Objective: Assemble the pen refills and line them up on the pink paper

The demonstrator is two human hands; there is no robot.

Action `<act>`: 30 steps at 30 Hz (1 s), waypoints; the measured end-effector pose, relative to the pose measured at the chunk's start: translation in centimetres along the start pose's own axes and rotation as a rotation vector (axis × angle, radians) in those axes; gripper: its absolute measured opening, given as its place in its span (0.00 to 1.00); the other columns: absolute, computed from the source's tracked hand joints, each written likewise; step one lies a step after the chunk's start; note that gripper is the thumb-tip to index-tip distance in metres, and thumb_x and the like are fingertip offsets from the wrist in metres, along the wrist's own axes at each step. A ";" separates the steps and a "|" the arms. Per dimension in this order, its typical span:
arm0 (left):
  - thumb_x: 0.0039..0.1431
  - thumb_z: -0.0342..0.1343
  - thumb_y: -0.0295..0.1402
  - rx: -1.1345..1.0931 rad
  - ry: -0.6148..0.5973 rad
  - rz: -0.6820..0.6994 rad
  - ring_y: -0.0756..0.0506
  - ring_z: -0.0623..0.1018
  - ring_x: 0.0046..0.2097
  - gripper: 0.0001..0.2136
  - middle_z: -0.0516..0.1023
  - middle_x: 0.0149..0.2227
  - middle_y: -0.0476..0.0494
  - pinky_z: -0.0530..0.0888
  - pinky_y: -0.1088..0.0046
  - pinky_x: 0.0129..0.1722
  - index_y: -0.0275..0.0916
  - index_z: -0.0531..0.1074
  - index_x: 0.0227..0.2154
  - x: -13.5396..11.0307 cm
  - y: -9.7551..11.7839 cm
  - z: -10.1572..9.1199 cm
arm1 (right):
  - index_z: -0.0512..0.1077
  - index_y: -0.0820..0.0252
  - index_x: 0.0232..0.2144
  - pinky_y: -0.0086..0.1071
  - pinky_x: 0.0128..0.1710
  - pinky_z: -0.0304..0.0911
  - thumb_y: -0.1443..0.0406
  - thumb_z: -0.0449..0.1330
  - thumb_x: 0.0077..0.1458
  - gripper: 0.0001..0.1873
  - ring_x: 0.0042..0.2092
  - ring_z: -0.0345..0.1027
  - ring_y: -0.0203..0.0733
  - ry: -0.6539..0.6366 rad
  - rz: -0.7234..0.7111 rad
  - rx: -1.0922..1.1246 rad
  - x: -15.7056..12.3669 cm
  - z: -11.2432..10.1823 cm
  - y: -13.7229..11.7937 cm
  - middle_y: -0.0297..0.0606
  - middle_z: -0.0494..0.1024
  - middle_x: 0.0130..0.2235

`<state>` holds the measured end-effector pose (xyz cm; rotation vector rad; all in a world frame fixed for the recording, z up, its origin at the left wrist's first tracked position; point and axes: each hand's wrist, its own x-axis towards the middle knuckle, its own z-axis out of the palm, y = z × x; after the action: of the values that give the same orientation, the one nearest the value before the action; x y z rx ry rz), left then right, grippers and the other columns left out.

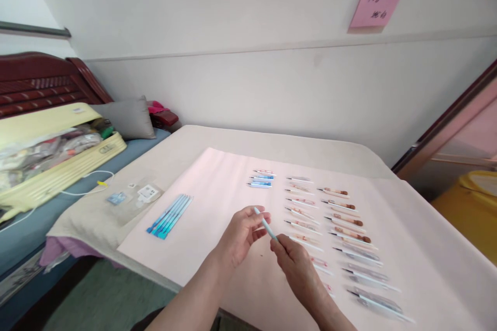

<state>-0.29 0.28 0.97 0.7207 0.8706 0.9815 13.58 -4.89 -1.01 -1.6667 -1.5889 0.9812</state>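
Note:
Both hands hold one light blue pen [266,224] above the pale pink sheet [209,186] on the table. My left hand [243,232] pinches its upper end with thumb and fingers. My right hand [291,256] grips its lower end. Just beyond the hands lie rows of pens: a few blue ones [261,180], a column of pink-patterned ones [303,212] and a column with brown caps [344,214]. Further right and nearer, several grey pens [368,282] lie in clear wrappers. A bundle of blue pens [170,215] rests to the left.
A clear plastic bag with labels [135,196] lies on the table's left part. A yellow case [58,158] full of items sits on the bed at left, beside a grey pillow [126,119]. A pink note [378,2] is stuck on the wall. A yellow bin [471,204] stands at right.

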 end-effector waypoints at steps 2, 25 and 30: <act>0.45 0.61 0.35 0.009 -0.016 0.017 0.47 0.74 0.37 0.12 0.76 0.34 0.40 0.69 0.70 0.39 0.36 0.72 0.35 0.0 0.2 -0.1 | 0.59 0.57 0.21 0.28 0.24 0.47 0.55 0.46 0.57 0.17 0.24 0.51 0.33 -0.005 0.001 0.000 0.0 0.0 0.0 0.27 0.56 0.19; 0.46 0.62 0.35 -0.043 0.194 -0.053 0.53 0.73 0.29 0.10 0.75 0.30 0.42 0.68 0.80 0.27 0.34 0.70 0.27 0.6 -0.7 -1.1 | 0.66 0.59 0.26 0.26 0.16 0.41 0.53 0.49 0.53 0.17 0.16 0.45 0.28 -0.027 0.187 0.388 0.4 -1.1 -0.3 0.27 0.65 0.17; 0.46 0.62 0.34 -0.082 0.247 -0.006 0.52 0.74 0.30 0.09 0.75 0.30 0.42 0.69 0.80 0.28 0.35 0.70 0.28 0.6 -1.4 -0.3 | 0.67 0.60 0.26 0.25 0.16 0.37 0.57 0.56 0.45 0.11 0.16 0.43 0.27 -0.040 0.207 0.515 0.2 -1.7 -1.1 0.25 0.61 0.16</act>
<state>0.21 0.37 -0.48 0.5336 1.0394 1.1098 14.42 -4.50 0.75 -1.4642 -1.0729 1.3975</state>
